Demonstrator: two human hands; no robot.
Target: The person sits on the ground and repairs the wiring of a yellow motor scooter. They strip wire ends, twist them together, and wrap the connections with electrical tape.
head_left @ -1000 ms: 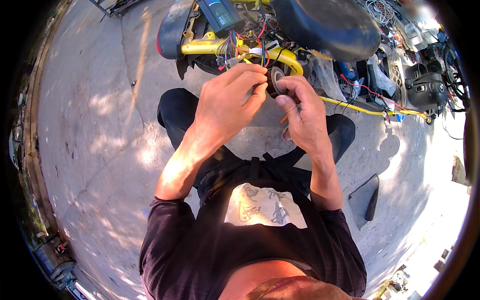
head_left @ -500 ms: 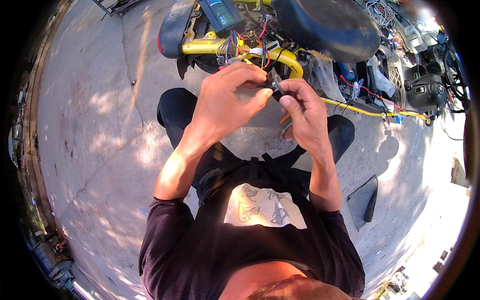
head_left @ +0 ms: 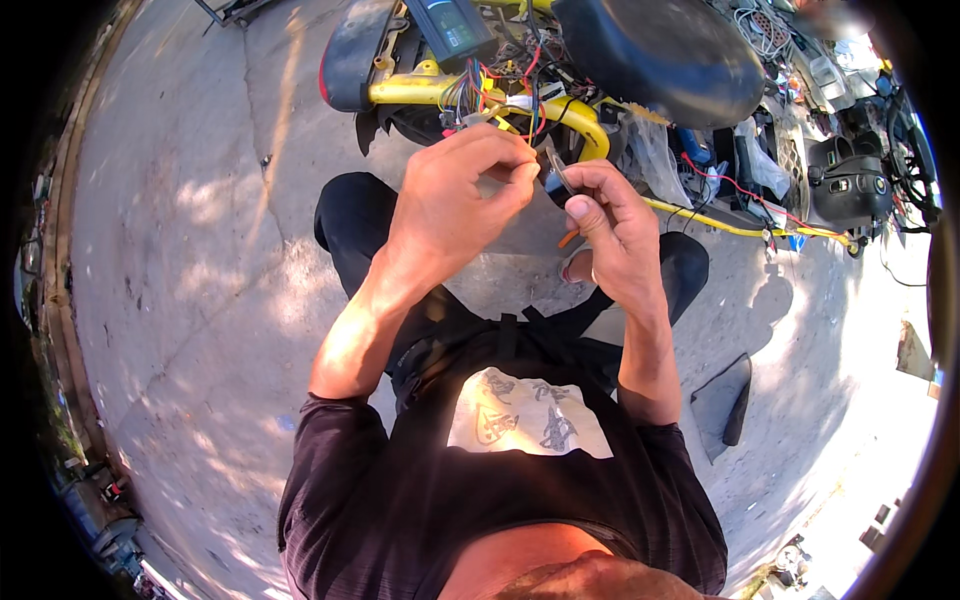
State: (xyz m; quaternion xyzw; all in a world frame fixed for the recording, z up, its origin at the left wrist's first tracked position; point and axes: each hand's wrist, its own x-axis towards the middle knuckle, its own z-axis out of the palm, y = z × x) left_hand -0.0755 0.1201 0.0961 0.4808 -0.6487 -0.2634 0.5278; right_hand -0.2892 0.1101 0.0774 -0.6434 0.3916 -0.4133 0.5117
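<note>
My left hand is closed in a pinch at the end of thin wires that hang from the yellow-framed vehicle. What lies between the fingertips is mostly hidden. Close to its right, my right hand is shut on a slim metal hand tool, its tip pointing up toward the wires. An orange handle end shows below that hand and seems part of the tool. The fingers hide its middle, so its exact kind cannot be told. A small gap separates the two hands.
The yellow frame carries a wiring bundle, a dark box and a black seat. At right lie tangled parts, clear plastic and a black case. A dark cloth rests on the concrete floor.
My left fingertips have drawn together and moved slightly away from the tool. The metal tool stands a little apart from them now. My right hand has barely shifted.
</note>
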